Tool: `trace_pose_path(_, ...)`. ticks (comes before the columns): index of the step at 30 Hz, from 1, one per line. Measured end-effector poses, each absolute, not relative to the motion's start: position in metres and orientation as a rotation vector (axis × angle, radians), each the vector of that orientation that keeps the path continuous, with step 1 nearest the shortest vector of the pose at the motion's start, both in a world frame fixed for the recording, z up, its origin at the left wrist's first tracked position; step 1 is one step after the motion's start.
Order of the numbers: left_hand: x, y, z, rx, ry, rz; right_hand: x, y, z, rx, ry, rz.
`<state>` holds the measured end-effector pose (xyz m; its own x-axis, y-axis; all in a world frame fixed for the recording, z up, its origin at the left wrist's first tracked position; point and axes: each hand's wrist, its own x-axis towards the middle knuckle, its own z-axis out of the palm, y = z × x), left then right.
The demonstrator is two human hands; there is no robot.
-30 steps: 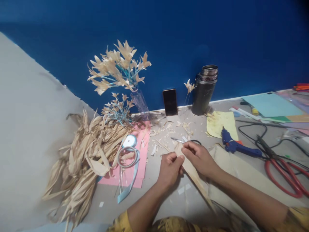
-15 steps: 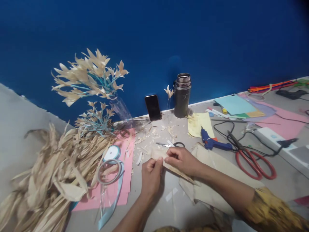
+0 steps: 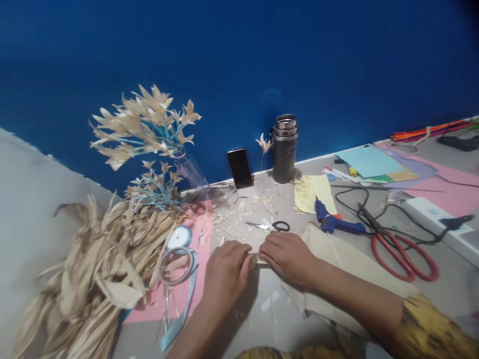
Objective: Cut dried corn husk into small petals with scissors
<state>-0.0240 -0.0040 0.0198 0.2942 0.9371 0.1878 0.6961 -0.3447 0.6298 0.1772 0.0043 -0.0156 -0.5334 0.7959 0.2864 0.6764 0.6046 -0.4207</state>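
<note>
Gripping a pale, flat, husk-like strip (image 3: 259,261) between curled left hand (image 3: 229,264) and curled right hand (image 3: 289,256), mostly covered by both. Now turned crosswise, no longer trailing past right hand; perhaps being pressed or bent. Note small black-handled metal scissors (image 3: 276,228) just beyond right hand; farther ahead, uncapped dark-grey metal flask (image 3: 284,155).

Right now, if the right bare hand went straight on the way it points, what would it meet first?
The right hand would probably meet the left hand, across the pale, dry husk strip they hold; depth is unclear.
</note>
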Motion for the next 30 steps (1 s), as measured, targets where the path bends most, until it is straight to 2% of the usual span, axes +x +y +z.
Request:
trace_pose_path(2,-0.025,-0.004,0.017,1.994,1.468,0.739,0.185,0.007,-0.010,-1.162,-2.314,0.453)
trace_pose_path(6,-0.044,0.001,0.013,1.493,1.590,1.021,0.209,0.023,0.000,-1.424,-1.952,0.526)
trace_pose_path(10,-0.067,0.011,0.012,1.127,1.595,1.214,0.208,0.028,-0.007,-1.631,-2.064,0.526)
trace_pose_path(13,-0.074,0.014,0.011,0.974,1.494,1.312,0.188,0.017,-0.018,-1.622,-2.238,0.630)
trace_pose_path(20,-0.066,0.010,0.000,0.882,1.325,1.206,0.171,0.006,-0.036,-1.572,-2.394,0.732)
trace_pose_path(26,-0.062,0.017,0.002,0.888,1.324,1.161,0.190,0.020,-0.030,-1.451,-1.801,1.305)
trace_pose_path(30,-0.056,0.022,0.007,0.807,1.286,1.154,0.195,0.016,-0.023,-1.268,-1.501,1.365)
